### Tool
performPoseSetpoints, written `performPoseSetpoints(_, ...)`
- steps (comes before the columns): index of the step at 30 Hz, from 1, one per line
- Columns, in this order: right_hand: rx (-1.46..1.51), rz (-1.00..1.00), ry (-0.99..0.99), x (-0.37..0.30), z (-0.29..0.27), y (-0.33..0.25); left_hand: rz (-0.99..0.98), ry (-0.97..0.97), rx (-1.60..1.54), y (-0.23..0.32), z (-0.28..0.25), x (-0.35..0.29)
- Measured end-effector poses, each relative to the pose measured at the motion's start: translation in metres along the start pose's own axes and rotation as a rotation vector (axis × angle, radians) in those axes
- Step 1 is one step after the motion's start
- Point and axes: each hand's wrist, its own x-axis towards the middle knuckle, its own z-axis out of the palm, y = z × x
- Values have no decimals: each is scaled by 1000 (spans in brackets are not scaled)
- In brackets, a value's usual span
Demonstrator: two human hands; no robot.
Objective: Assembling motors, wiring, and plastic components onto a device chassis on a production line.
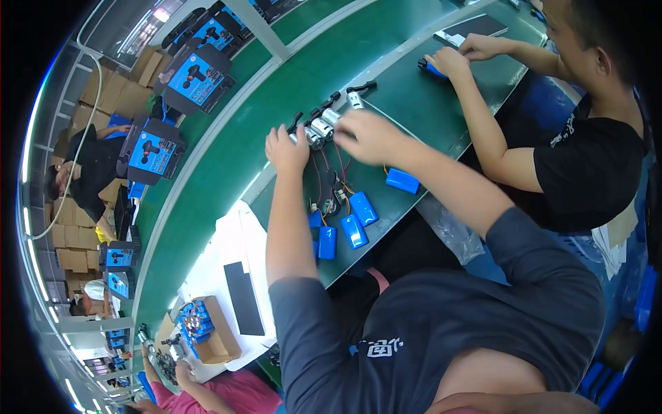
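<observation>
- Silver motors (321,129) sit in a row between the two hands, black ends pointing away from the person.
- Left hand (288,150): at the row's left end, fingers a bit apart, thumb side right beside the nearest motor. Can't tell if it grips.
- Right hand (369,136): blurred, fingers bent toward the row from the right. Can't tell if they're closed on a motor.
- One more silver motor (355,101) lies just beyond the right fingers.
- Left forearm runs nearly straight up the view; right forearm slants in from lower right.
- Wires (343,164) and blue battery packs (354,231) lie nearer the person than both hands' fingers.
</observation>
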Motion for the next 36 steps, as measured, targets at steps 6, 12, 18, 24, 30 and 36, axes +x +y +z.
performPoseSetpoints(6, -64, 29, -29, -85, -15, 3, 324, -128, -294, 60, -93, -73)
performPoseSetpoints(12, -106, -51, -85, -67, -7, 11, 540, -376, -206, 138, -121, -189)
performPoseSetpoints(18, -58, -128, -155, -76, -31, 25, 528, -410, -30, 153, -94, -189)
performPoseSetpoints(24, -88, -11, -246, -78, -53, 32, 488, -440, -336, 155, -88, -175)
performPoseSetpoints(30, -137, -48, -166, -76, -45, 36, 494, -432, -459, 149, -95, -170)
performPoseSetpoints(36, -66, -101, -34, -83, -33, 27, 250, -214, -781, 163, -104, -158)
